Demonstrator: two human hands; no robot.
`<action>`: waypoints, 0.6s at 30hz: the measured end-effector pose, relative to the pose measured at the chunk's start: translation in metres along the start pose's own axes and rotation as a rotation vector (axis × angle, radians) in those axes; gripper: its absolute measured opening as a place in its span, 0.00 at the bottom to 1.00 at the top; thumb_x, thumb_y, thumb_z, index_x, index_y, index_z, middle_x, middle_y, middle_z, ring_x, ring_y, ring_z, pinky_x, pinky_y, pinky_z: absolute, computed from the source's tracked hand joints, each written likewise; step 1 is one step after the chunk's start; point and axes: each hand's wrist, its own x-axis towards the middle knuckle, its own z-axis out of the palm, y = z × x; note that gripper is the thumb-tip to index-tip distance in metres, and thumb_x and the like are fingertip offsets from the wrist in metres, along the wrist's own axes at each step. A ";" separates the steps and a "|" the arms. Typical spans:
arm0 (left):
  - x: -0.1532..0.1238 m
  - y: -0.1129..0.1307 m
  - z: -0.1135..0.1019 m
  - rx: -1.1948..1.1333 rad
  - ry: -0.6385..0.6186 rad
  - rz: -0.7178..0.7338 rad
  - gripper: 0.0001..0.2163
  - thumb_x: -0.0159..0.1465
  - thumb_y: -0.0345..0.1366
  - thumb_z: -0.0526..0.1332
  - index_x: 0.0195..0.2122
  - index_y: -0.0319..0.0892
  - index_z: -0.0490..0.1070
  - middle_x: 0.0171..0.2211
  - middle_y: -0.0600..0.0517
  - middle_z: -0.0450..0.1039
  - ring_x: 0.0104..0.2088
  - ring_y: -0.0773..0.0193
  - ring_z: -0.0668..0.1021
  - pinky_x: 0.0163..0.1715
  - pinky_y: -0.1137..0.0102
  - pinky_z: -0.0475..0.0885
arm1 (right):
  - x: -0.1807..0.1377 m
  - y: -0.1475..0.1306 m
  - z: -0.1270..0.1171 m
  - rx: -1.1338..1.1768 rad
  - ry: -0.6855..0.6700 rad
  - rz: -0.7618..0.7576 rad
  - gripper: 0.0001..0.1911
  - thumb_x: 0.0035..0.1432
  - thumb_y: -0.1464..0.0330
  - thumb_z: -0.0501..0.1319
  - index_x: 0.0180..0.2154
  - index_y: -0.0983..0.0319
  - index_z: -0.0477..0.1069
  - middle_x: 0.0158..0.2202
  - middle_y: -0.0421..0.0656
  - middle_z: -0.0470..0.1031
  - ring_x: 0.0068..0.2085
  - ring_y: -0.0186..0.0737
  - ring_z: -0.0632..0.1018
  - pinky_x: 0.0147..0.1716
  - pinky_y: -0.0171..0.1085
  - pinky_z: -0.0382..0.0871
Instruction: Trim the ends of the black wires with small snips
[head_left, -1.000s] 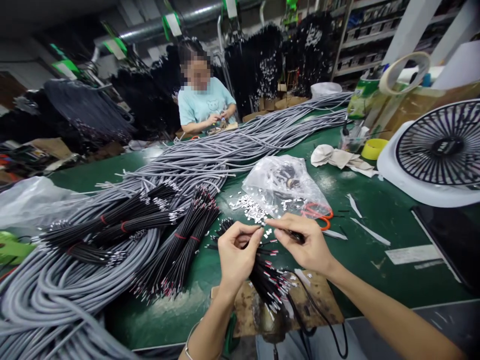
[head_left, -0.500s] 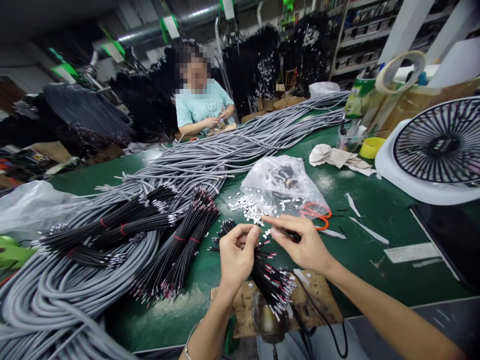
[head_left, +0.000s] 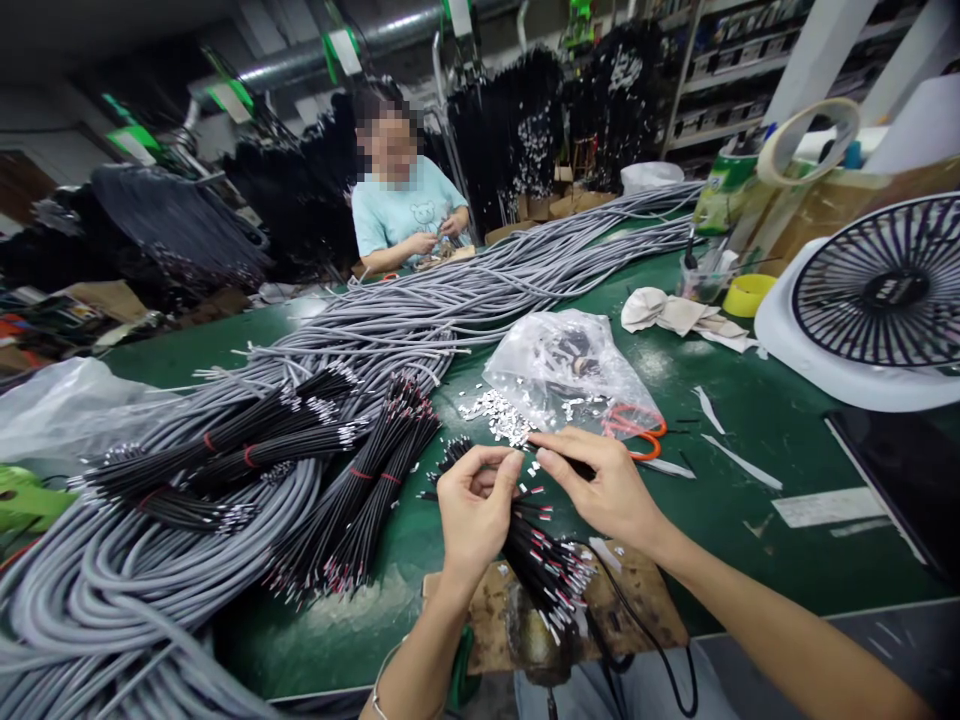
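My left hand [head_left: 480,505] is closed in a pinch over a bundle of short black cables [head_left: 544,570] with stripped red and white wire ends. What its fingertips hold is too small to make out. Close beside it, my right hand [head_left: 611,490] is curled round a dark, slim tool [head_left: 581,467], mostly hidden by the fingers. Its thumb and forefinger point at the left fingertips. Small white pieces [head_left: 501,415] lie in a loose pile just beyond both hands. The cable bundle rests partly over a worn wooden board [head_left: 630,610].
Tied black cable bundles [head_left: 360,490] and coiled grey cables [head_left: 90,590] lie to the left. Beyond the hands are a clear plastic bag [head_left: 570,360] and orange-handled scissors [head_left: 637,430]. A fan [head_left: 885,300] stands right. Across the green table [head_left: 697,520] sits another person [head_left: 409,215].
My right hand has shifted slightly, its thumb and forefinger coming closer to my left fingertips. My left hand stays almost in place. The view has moved very slightly.
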 end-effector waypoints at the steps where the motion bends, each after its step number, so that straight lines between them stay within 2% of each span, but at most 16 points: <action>1: 0.000 0.000 0.000 -0.005 0.001 -0.002 0.08 0.54 0.37 0.62 0.26 0.36 0.72 0.20 0.55 0.69 0.18 0.74 0.69 0.18 0.80 0.65 | 0.000 0.000 0.000 0.005 0.001 0.002 0.12 0.58 0.69 0.55 0.42 0.60 0.73 0.34 0.42 0.75 0.35 0.34 0.74 0.35 0.35 0.67; 10: 0.000 -0.003 0.001 -0.008 0.012 -0.015 0.07 0.53 0.36 0.63 0.26 0.37 0.72 0.20 0.55 0.69 0.18 0.74 0.69 0.18 0.80 0.65 | 0.000 -0.001 -0.002 -0.019 -0.003 0.016 0.12 0.58 0.69 0.55 0.41 0.61 0.74 0.32 0.42 0.76 0.32 0.36 0.74 0.32 0.36 0.67; 18: 0.004 -0.002 -0.005 -0.019 -0.203 -0.095 0.15 0.60 0.43 0.55 0.22 0.37 0.66 0.14 0.58 0.60 0.15 0.74 0.64 0.15 0.79 0.59 | 0.001 -0.003 -0.005 -0.031 0.000 -0.005 0.11 0.58 0.69 0.56 0.40 0.60 0.74 0.30 0.41 0.75 0.30 0.35 0.74 0.30 0.35 0.66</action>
